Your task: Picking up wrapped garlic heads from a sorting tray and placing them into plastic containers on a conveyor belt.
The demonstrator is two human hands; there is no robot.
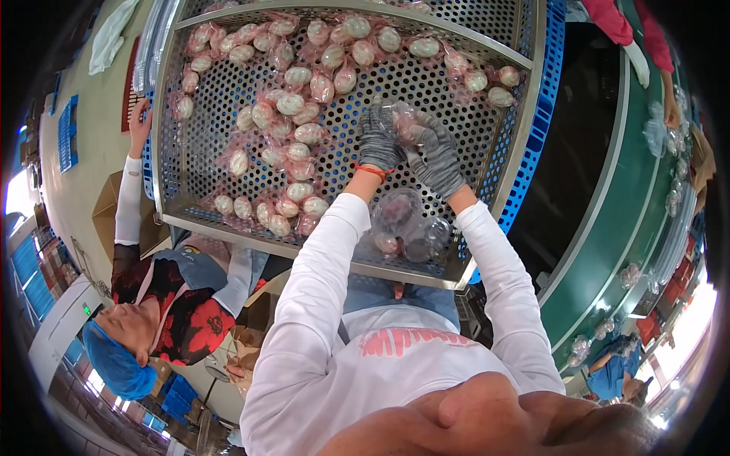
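Both my hands wear grey knitted gloves and meet above a perforated metal tray (342, 114). Between them is a clear plastic container (404, 121) with something pinkish inside. My left hand (378, 137) supports its left side, while the fingers of my right hand (436, 154) rest on its right side. Just below, near the tray's front edge, lie more clear round plastic containers (425, 238), at least one with a pinkish item in it. Many pale egg-shaped items in clear and pink film wrappers (308, 133) are spread over the tray's left and back parts.
A metal bar (365, 7) crosses the tray at the back. Blue plastic crates (533, 137) show beneath the tray. To the right runs a green conveyor belt (593, 251) with packed items and a co-worker's arms (639, 57). At left, a co-worker in a blue cap (122, 359) reaches along the tray's side.
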